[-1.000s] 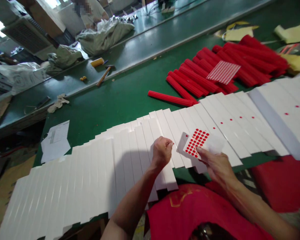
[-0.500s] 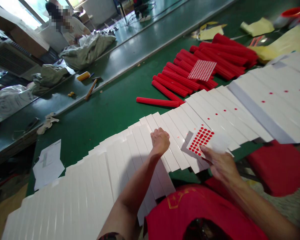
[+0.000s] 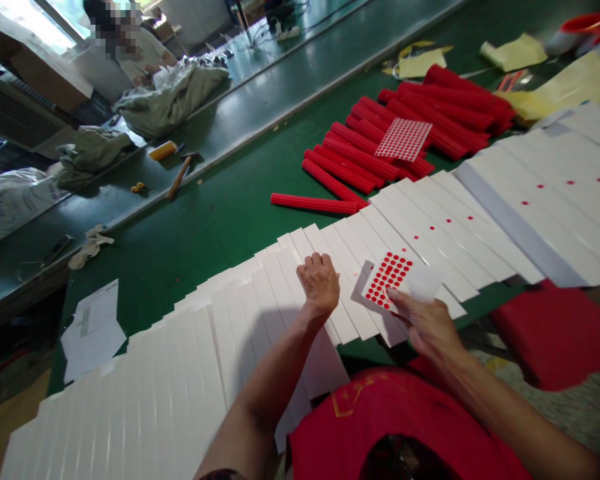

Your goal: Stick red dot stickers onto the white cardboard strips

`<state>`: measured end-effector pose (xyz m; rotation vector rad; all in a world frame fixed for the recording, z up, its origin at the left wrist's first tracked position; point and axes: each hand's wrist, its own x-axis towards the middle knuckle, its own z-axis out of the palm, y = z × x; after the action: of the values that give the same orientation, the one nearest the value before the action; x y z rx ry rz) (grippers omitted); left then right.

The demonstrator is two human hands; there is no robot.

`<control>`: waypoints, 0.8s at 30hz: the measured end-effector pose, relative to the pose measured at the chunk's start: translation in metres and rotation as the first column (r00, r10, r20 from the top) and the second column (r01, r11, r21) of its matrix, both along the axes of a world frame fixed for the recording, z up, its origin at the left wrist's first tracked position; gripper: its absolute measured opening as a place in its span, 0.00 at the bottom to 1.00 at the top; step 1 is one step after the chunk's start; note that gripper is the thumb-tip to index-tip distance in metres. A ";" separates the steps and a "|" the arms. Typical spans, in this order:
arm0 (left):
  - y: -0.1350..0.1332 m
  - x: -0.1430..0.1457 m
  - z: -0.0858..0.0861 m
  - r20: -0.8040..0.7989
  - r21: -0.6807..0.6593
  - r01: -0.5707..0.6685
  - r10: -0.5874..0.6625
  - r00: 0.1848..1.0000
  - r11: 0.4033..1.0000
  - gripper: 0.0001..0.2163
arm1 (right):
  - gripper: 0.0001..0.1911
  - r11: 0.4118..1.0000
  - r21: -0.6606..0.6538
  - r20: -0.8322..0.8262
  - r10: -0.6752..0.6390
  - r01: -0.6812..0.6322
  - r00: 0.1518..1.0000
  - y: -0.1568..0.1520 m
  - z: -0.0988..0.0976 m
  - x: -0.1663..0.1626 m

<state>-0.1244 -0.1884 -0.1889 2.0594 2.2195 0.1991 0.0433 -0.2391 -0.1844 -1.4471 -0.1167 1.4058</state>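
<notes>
The sticker sheet (image 3: 386,275) is held by the right hand (image 3: 427,323) above the white boxes (image 3: 155,380). The left hand (image 3: 320,283) is curled over them; whether anything is pinched cannot be told. Pressing is best kept flat, aligned with the red dots (image 3: 449,221).

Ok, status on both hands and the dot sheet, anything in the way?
Right hand gripping red-dot sheet. Left hand curled at white pieces, contact unclear. Sheet partly hides those pieces; red rods lie beyond.
</notes>
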 end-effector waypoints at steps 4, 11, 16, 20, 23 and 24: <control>-0.016 0.004 0.008 0.309 0.007 0.056 -0.055 0.949 0.998 0.05 | 0.19 1.000 0.021 0.034 0.008 -0.009 0.999 0.004 0.007 -0.006; -0.044 0.013 0.009 0.826 -0.126 0.091 0.053 0.561 0.988 0.18 | 0.19 1.000 0.010 0.042 0.016 -0.017 0.999 0.008 0.014 -0.016; -0.044 0.025 -0.004 0.933 -0.224 0.099 0.184 0.308 0.970 0.13 | 0.21 0.997 0.049 0.034 0.051 -0.052 0.998 0.002 0.009 -0.025; -0.037 0.014 -0.004 0.945 -0.266 0.133 0.231 0.231 0.955 0.14 | 0.20 0.986 0.050 -0.074 0.161 -0.158 0.984 0.002 0.008 -0.015; -0.029 -0.009 0.005 0.921 -0.336 0.239 0.264 0.288 0.911 0.14 | 0.24 0.978 0.121 -0.131 0.187 -0.172 0.974 0.013 0.011 0.013; -0.026 -0.017 0.008 0.917 -0.356 0.289 0.271 0.294 0.889 0.15 | 0.26 0.970 0.149 -0.120 0.212 -0.194 0.970 0.018 0.013 0.024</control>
<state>-0.1416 -0.2140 -0.1804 1.0827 1.2375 0.6416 0.0671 -0.2210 -0.1719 -1.2506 -0.2761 1.6265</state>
